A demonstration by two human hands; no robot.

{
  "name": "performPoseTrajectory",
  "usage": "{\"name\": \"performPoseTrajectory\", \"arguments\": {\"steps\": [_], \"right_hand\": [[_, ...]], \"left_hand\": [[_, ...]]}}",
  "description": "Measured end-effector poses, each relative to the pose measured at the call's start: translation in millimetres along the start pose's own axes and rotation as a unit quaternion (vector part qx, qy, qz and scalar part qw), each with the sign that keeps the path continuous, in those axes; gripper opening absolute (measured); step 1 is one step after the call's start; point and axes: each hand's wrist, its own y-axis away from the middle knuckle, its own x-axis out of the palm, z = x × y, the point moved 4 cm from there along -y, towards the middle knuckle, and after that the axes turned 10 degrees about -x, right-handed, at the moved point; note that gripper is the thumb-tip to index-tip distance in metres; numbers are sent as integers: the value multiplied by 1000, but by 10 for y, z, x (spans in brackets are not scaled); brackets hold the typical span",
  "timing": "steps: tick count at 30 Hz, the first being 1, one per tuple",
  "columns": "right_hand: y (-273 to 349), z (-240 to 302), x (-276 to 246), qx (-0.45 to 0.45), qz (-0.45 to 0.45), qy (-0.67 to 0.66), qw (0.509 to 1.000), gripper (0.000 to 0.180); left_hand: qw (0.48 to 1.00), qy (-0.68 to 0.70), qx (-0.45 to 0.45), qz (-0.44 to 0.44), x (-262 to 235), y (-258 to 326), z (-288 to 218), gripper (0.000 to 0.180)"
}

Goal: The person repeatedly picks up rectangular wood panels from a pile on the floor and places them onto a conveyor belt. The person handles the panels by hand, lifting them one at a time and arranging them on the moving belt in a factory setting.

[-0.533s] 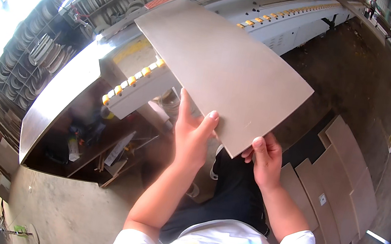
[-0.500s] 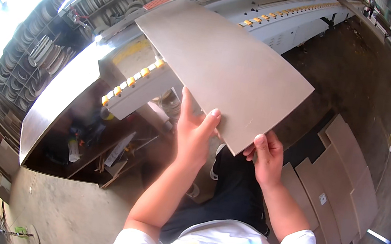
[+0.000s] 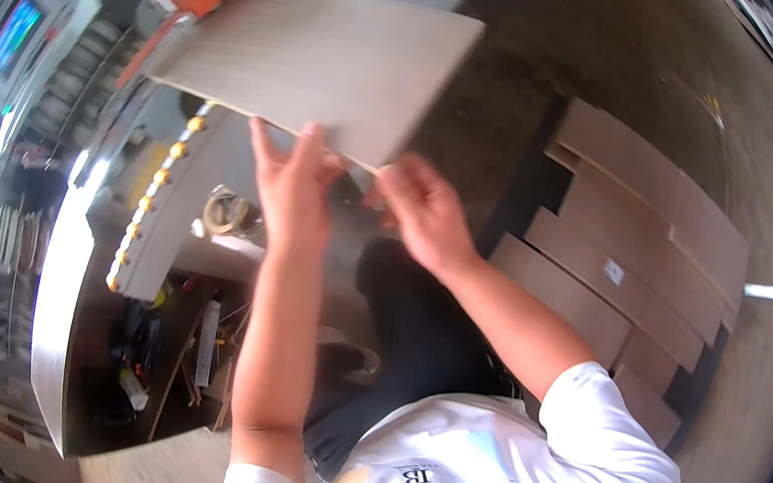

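Observation:
A flat, pale wood-grain panel (image 3: 323, 67) is held out in front of me at chest height, its far end over the machine. My left hand (image 3: 290, 182) grips its near edge from below, fingers spread up against the board. My right hand (image 3: 421, 212) holds the same near edge at the corner, thumb and fingers pinching it. Both forearms rise from the lower edge, above my white shirt and dark trousers.
A long grey machine (image 3: 162, 208) with a row of yellow rollers and an orange-trimmed housing runs along the left, with a control screen (image 3: 16, 34) beyond. A stack of similar brown panels (image 3: 625, 247) lies on the concrete floor at right. Tools and clutter sit on a low shelf (image 3: 159, 358).
The view has swung to the right and downward. The panel now lies more level and crosswise, and the stack of panels on the floor has come nearer the middle right.

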Motion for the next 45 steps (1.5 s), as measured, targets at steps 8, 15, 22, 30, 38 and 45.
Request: {"name": "performPoseTrajectory", "arguments": {"steps": [8, 15, 22, 30, 38, 45], "right_hand": [[816, -848, -909, -2, 24, 275, 961, 25], [1138, -1260, -2663, 67, -27, 573, 816, 41], [922, -1075, -3849, 220, 66, 745, 627, 80], [710, -1067, -3794, 237, 164, 758, 585, 77], [699, -863, -3714, 154, 139, 710, 673, 67], [738, -8, -2717, 70, 135, 665, 731, 61]], "left_hand": [[981, -133, -132, 57, 145, 381, 834, 52], [925, -260, -249, 124, -601, 1728, 2458, 35], [910, -344, -146, 182, -565, 1682, 2335, 28], [928, -224, -255, 157, -709, 1615, 2392, 26], [932, -197, -259, 161, -728, 1616, 2366, 25], [891, -357, -164, 227, -222, 1400, 2262, 46]]}}
